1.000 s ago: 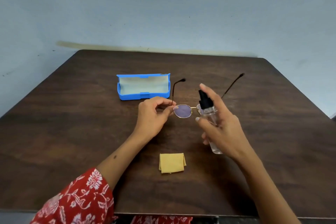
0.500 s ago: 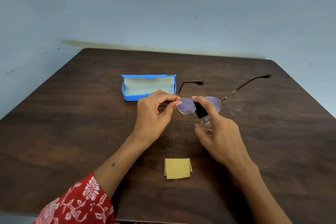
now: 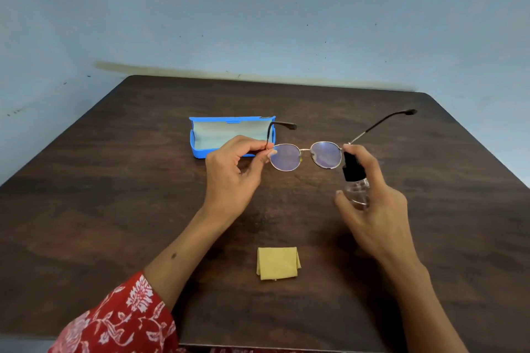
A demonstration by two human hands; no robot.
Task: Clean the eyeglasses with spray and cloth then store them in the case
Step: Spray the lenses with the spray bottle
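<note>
I am looking down at the dark wooden table and I am holding the eyeglasses up above it, out in front of me, with both arms of the glasses folded out and pointing away. My left hand is pinching the frame at the left hinge, thumb and first fingers squeezed together on the thin metal. My right hand is wrapping around the little clear spray bottle, with one finger resting on top of its black pump, and the nozzle is sitting just beside the right lens. I think the glasses are very light, thin and easy to bend, and the lenses are easy to smudge, so I am keeping my fingers on the metal at the hinge and off the glass. The bottle looks small, smooth and maybe slippery, so I am keeping my fingers curled snugly around it. The yellow cloth is lying folded on the table near me, between my two arms. It looks soft and floppy, so pinching an edge should be the easy way to pick it up. The blue case is standing open behind my left hand, waiting for the glasses.
</note>
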